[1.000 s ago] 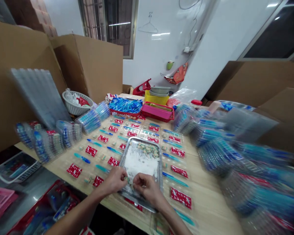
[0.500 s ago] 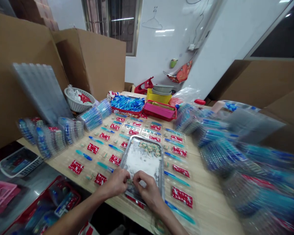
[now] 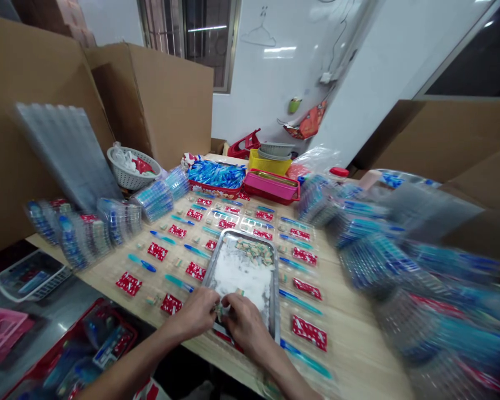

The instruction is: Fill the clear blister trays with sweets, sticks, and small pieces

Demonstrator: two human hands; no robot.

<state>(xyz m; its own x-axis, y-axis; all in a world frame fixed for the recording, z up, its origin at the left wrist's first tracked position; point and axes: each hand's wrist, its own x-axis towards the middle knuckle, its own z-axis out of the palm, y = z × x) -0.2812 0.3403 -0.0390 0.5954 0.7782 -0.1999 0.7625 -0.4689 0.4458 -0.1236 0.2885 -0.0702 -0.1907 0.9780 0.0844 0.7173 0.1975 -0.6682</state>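
A metal tray [image 3: 276, 278] stands at the table's near side, holding white powder [image 3: 239, 272] and, at its far end, a heap of small green-and-beige pieces [image 3: 256, 251]. Over the tray's near end my left hand [image 3: 198, 312] is closed in a pinch on small pieces like these, partly hidden by the fingers. My right hand [image 3: 244, 319] meets it there, its fingers curled in and closed; one small piece shows just above its knuckles. Around the tray lie clear plastic blister packs, each with a blue pen [image 3: 300, 301], a red patterned packet [image 3: 309, 332] and small pieces.
Filled blister packs [image 3: 383, 266] are stacked along the right side, with more [image 3: 83, 233] at the left. Behind the tray stand a red basket of blue pens [image 3: 216, 176] and a pink bin [image 3: 271, 185]. Cardboard boxes [image 3: 170, 100] rise behind; crates [image 3: 33, 276] sit below the left edge.
My right hand's fingers have curled inward and drawn closer to my left hand. A small piece now shows above the right fingers. My left hand has barely moved.
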